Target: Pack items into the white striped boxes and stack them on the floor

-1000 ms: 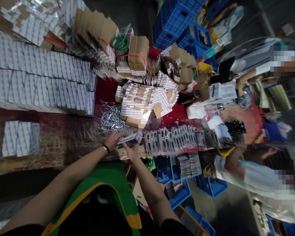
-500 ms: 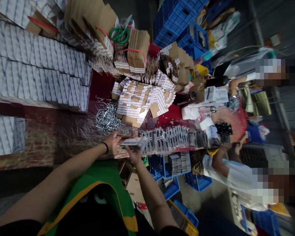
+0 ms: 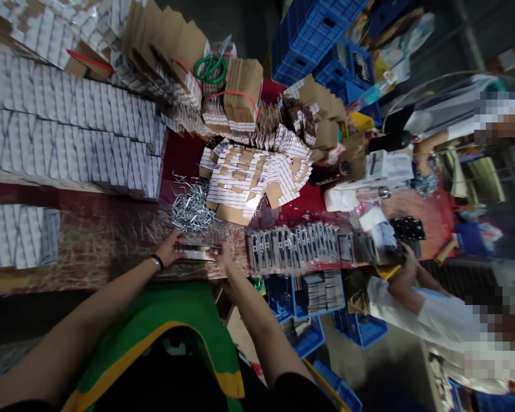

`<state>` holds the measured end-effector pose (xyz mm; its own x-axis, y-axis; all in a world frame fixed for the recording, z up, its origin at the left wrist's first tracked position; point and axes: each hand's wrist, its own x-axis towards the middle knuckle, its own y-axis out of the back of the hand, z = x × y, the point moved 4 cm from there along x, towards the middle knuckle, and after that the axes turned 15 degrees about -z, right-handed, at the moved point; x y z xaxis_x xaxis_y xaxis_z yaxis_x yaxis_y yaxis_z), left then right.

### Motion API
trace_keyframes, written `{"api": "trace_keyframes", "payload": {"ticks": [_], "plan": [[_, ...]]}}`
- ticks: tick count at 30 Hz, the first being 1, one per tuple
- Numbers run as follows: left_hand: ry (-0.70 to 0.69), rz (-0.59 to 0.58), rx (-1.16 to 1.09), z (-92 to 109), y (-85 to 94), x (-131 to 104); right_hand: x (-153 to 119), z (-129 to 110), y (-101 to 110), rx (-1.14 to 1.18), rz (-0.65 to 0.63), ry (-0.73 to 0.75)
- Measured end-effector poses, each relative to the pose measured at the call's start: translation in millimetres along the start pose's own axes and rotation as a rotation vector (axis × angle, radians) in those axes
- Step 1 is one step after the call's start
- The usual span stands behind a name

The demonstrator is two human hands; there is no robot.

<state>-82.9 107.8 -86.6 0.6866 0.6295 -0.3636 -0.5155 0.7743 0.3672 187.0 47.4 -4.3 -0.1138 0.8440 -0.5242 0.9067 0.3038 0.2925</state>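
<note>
Head view | left hand and right hand grasping opposite ends of flat oblong dark-and-white packet | heap of slender silvery metal pins just beyond

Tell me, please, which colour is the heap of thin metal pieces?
The heap of thin metal pieces is silver-grey, clearest in the head view.
</note>
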Motion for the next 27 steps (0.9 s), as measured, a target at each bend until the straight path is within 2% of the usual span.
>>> {"api": "trace_keyframes", "payload": {"ticks": [2,4,6,9,12,15,18,21,25,27], "plan": [[-0.028,-0.098,0.205,3,-1.9,0,3,-3,-1,-0.15,-0.105,0.018],[-0.073,-0.233,0.432,9,-2.1,-9,0,-3,-3,-0.229,-0.166,0.033],[-0.073,-0.319,0.61,17,-3.3,-17,-6,0,-10,-0.402,-0.277,0.027],[-0.041,-0.345,0.735,35,-13.1,-14,-9,9,-27,-0.82,-0.413,-0.033],[0.03,-0.308,0.745,46,-22.8,3,-3,14,-35,-1.022,-0.365,-0.045],[0.013,-0.345,0.751,46,-23.9,14,4,13,-35,-1.045,-0.415,0.009],[-0.019,-0.415,0.781,41,-25.9,10,3,13,-34,-1.048,-0.454,-0.003],[0.006,-0.354,0.773,43,-35.9,1,-3,15,-40,-1.038,-0.402,-0.033],[0.056,-0.322,0.648,66,-52.2,8,-4,16,-44,-0.946,-0.366,-0.044],[0.085,-0.326,0.602,81,-50.3,15,4,12,-30,-0.895,-0.317,-0.06]]}}
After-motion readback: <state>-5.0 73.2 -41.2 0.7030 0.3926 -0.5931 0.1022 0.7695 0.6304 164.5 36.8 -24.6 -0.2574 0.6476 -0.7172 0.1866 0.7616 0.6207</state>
